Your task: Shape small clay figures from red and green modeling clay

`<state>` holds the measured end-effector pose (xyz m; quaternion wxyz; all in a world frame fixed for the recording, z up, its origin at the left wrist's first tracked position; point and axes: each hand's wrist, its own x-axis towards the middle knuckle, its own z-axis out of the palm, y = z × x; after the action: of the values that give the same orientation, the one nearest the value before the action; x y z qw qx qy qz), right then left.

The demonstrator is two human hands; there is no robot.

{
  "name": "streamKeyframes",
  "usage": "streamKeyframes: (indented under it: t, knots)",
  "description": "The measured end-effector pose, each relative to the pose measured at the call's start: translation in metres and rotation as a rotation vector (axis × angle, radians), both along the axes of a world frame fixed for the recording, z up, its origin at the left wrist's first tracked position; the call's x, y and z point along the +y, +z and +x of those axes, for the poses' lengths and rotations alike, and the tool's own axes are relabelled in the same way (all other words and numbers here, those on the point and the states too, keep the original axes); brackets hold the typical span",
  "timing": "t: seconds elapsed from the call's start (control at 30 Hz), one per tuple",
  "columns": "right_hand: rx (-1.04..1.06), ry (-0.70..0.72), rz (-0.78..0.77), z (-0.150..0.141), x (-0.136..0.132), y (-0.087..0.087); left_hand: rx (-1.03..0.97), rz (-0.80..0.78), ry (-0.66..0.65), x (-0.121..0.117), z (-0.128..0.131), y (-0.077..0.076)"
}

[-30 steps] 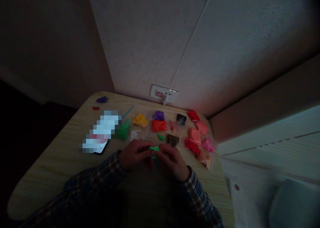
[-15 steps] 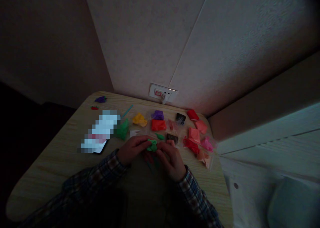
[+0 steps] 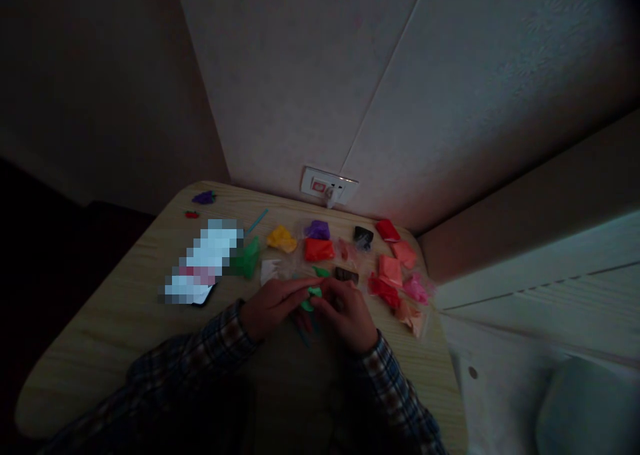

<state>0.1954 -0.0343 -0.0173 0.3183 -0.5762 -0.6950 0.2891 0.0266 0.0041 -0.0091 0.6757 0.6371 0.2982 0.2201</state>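
Between the fingers of both hands is a small lump of light green modelling clay (image 3: 311, 302), partly covered by the fingertips. My left hand (image 3: 273, 303) is closed on it from the left, its fingers reaching across the top. My right hand (image 3: 347, 312) pinches it from the right, fingers bent. Just beyond the hands lies a darker green leaf-shaped piece (image 3: 321, 272), partly hidden. Under the hands, a blue stick (image 3: 303, 335) and something pinkish show dimly on the wooden table (image 3: 240, 375).
Packets of coloured clay lie beyond the hands: green (image 3: 246, 260), yellow (image 3: 281, 239), purple (image 3: 318, 229), red (image 3: 319, 250), pink (image 3: 390, 270). A phone (image 3: 205, 265), its screen blurred, lies left. Small purple (image 3: 204, 198) and red (image 3: 191, 214) pieces sit far left. A socket (image 3: 329, 186) is on the wall.
My fingers have drawn closer together over the green clay, covering more of it. The left fingers now reach over its top. The view has shifted slightly.
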Motion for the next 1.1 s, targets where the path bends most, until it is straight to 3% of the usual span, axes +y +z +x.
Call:
streamKeyframes:
  t: [0.17,0.3,0.4,0.63,0.83,1.0,1.1]
  knots:
    - [0.083,0.077,-0.002,-0.002,-0.002,0.004,-0.121,-0.121,0.017,-0.001,0.0,-0.002]
    - [0.097,0.021,0.044,0.0,-0.004,0.006,-0.241,-0.269,-0.087,-0.001,-0.001,-0.006]
    - [0.088,-0.011,0.042,0.001,-0.004,0.005,-0.223,-0.248,-0.055,0.0,-0.001,-0.008]
    - [0.029,0.135,0.113,-0.004,-0.006,0.007,-0.072,-0.046,0.124,0.003,-0.003,-0.002]
    - [0.146,0.272,0.046,-0.004,-0.006,0.013,-0.027,0.13,0.237,0.003,-0.005,0.005]
    - [0.182,0.222,0.037,-0.004,-0.004,0.008,0.163,0.615,0.244,-0.001,-0.004,0.004]
    - [0.119,0.1,0.055,-0.002,-0.002,0.004,0.15,0.785,0.204,-0.003,-0.003,-0.001]
